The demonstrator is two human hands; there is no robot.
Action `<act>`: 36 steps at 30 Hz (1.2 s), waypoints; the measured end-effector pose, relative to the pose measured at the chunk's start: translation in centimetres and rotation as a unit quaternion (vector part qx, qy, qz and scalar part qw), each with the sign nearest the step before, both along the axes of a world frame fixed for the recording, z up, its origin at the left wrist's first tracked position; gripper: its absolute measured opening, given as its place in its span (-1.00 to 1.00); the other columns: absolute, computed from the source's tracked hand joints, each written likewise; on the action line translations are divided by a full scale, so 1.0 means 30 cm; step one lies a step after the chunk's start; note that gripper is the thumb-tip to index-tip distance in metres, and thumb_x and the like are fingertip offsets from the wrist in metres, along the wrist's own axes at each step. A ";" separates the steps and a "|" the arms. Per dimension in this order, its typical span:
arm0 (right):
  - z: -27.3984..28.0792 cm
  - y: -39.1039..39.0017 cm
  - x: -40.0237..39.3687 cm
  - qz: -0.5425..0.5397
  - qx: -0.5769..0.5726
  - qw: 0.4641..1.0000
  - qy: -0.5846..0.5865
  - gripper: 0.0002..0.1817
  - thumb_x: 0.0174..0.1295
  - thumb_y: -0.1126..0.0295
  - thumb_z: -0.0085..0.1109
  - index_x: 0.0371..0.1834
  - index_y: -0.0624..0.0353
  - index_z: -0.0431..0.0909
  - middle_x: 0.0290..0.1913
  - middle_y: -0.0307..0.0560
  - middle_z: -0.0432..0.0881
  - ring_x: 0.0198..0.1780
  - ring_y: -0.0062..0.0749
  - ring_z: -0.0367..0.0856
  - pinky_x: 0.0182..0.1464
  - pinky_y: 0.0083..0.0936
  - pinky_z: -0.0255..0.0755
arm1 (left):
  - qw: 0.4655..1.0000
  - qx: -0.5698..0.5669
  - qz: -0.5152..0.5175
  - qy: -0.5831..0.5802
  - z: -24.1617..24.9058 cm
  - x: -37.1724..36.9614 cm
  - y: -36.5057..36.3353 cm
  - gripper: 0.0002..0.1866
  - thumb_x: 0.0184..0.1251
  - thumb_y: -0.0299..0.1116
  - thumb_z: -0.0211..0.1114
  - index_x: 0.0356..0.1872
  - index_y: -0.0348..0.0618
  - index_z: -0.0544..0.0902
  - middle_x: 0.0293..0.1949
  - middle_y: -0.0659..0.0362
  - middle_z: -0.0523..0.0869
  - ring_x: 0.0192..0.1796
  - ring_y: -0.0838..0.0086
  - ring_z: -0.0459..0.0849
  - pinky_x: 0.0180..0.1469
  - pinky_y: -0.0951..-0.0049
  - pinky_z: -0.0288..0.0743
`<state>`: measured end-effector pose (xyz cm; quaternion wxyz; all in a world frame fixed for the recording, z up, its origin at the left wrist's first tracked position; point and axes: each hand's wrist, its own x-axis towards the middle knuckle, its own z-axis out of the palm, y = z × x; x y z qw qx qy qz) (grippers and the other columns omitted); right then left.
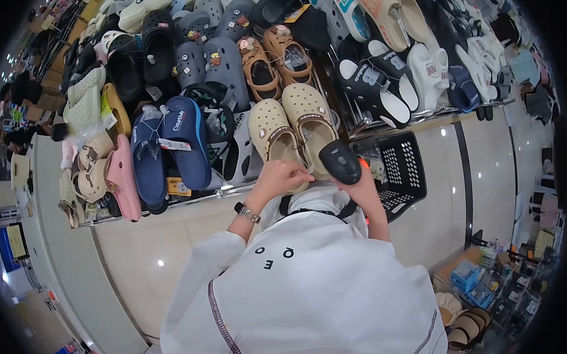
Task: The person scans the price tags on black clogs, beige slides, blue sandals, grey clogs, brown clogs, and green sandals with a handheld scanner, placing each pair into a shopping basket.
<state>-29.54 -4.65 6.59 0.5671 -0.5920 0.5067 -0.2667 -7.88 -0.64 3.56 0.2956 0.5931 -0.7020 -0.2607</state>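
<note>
A pair of beige clogs (294, 129) lies at the front edge of the shoe display, heels toward me. My left hand (288, 175) is at the heel of the left clog, its fingers pinched together; what they hold, if anything, is too small to make out. In my right hand (358, 181) is a black handheld device (340, 162) with an orange-red light at its side, close to the heel of the right clog. Brown clogs (289, 56) sit just behind the beige pair. Navy slides (184, 140) with a white tag lie to the left.
A black basket (410, 171) with holes stands right of my right hand. The metal rack edge (224, 193) runs along the front of the display. Black-and-white slides (371, 88) lie on the right section, and pink slides (124, 177) at the far left.
</note>
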 end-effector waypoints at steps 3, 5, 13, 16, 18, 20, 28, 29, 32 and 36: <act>-0.024 -0.006 -0.066 -0.069 0.015 0.997 -0.010 -0.69 -0.13 0.50 0.31 -0.30 0.31 0.46 -0.56 -0.21 0.54 -0.58 -0.60 0.47 -0.48 -0.62 0.36 | 0.996 0.073 -0.010 0.056 -0.047 0.000 0.031 -0.76 0.04 -0.24 0.30 -0.33 -0.16 0.58 -0.49 0.16 0.59 -0.50 0.40 0.55 -0.42 0.46 0.40; -0.011 -0.010 -0.098 -0.076 0.049 0.996 -0.003 -0.71 -0.12 0.51 0.30 -0.32 0.32 0.46 -0.56 -0.21 0.54 -0.59 -0.61 0.46 -0.51 -0.62 0.36 | 0.994 0.088 0.027 0.061 -0.057 0.006 0.053 -0.74 0.05 -0.24 0.30 -0.28 -0.17 0.58 -0.43 0.15 0.58 -0.48 0.42 0.54 -0.39 0.47 0.40; -0.028 0.008 -0.126 0.020 0.084 0.996 0.002 -0.62 -0.18 0.52 0.30 -0.22 0.32 0.45 -0.50 -0.15 0.55 -0.56 -0.58 0.49 -0.47 -0.61 0.39 | 0.951 0.292 0.052 0.085 -0.100 -0.031 0.055 -0.66 0.09 -0.32 0.27 -0.12 -0.21 0.48 -0.46 0.15 0.60 -0.45 0.50 0.57 -0.39 0.53 0.42; -0.017 0.022 -0.117 0.039 0.072 0.996 0.029 -0.57 -0.23 0.46 0.32 -0.23 0.32 0.45 -0.50 -0.12 0.55 -0.54 -0.54 0.51 -0.43 -0.57 0.41 | 0.817 0.452 0.119 0.339 -0.052 -0.049 0.044 -0.74 0.17 -0.40 0.21 -0.13 -0.22 0.47 -0.42 0.22 0.60 -0.43 0.61 0.55 -0.38 0.63 0.43; 0.017 0.027 -0.109 0.056 0.028 0.995 0.080 -0.56 -0.25 0.44 0.31 -0.21 0.32 0.45 -0.48 -0.04 0.57 -0.46 -0.36 0.58 -0.34 -0.48 0.43 | 0.804 0.392 0.154 0.418 -0.057 -0.084 0.056 -0.76 0.19 -0.43 0.17 -0.11 -0.22 0.46 -0.39 0.22 0.59 -0.40 0.62 0.55 -0.36 0.65 0.45; 0.027 0.033 -0.099 0.034 0.016 0.995 0.098 -0.55 -0.25 0.44 0.30 -0.20 0.32 0.45 -0.45 0.00 0.58 -0.40 -0.26 0.59 -0.30 -0.45 0.43 | 0.769 0.311 0.184 0.528 -0.026 -0.124 0.058 -0.75 0.21 -0.51 0.12 -0.08 -0.24 0.41 -0.30 0.20 0.58 -0.35 0.61 0.55 -0.26 0.63 0.50; 0.076 0.027 -0.086 0.093 -0.044 0.990 0.093 -0.56 -0.27 0.41 0.27 -0.21 0.30 0.45 -0.36 0.18 0.59 -0.24 0.05 0.55 -0.19 -0.30 0.42 | 0.768 0.273 0.216 0.538 -0.059 -0.190 0.051 -0.69 0.17 -0.56 0.15 -0.04 -0.24 0.39 -0.20 0.16 0.58 -0.25 0.56 0.58 -0.19 0.59 0.51; 0.078 0.024 -0.083 0.097 -0.046 0.990 0.093 -0.56 -0.27 0.41 0.27 -0.21 0.30 0.45 -0.36 0.18 0.59 -0.24 0.05 0.55 -0.19 -0.30 0.42 | 0.774 0.262 0.222 0.533 -0.059 -0.194 0.052 -0.69 0.17 -0.57 0.14 -0.04 -0.23 0.38 -0.19 0.16 0.58 -0.23 0.55 0.59 -0.18 0.57 0.51; 0.087 0.006 -0.069 0.132 -0.047 0.983 0.120 -0.57 -0.27 0.39 0.27 -0.23 0.29 0.45 -0.37 0.18 0.59 -0.25 0.06 0.55 -0.19 -0.28 0.42 | 0.777 0.233 0.234 0.537 -0.046 -0.205 0.044 -0.67 0.18 -0.62 0.10 -0.01 -0.25 0.33 -0.23 0.15 0.59 -0.23 0.54 0.60 -0.19 0.59 0.52; 0.082 -0.014 -0.065 0.159 -0.053 0.980 0.106 -0.58 -0.27 0.38 0.26 -0.25 0.29 0.45 -0.38 0.18 0.59 -0.25 0.07 0.55 -0.19 -0.27 0.42 | 0.770 0.218 0.241 0.549 -0.041 -0.215 0.047 -0.67 0.19 -0.63 0.08 -0.01 -0.26 0.32 -0.21 0.15 0.59 -0.18 0.51 0.61 -0.17 0.57 0.52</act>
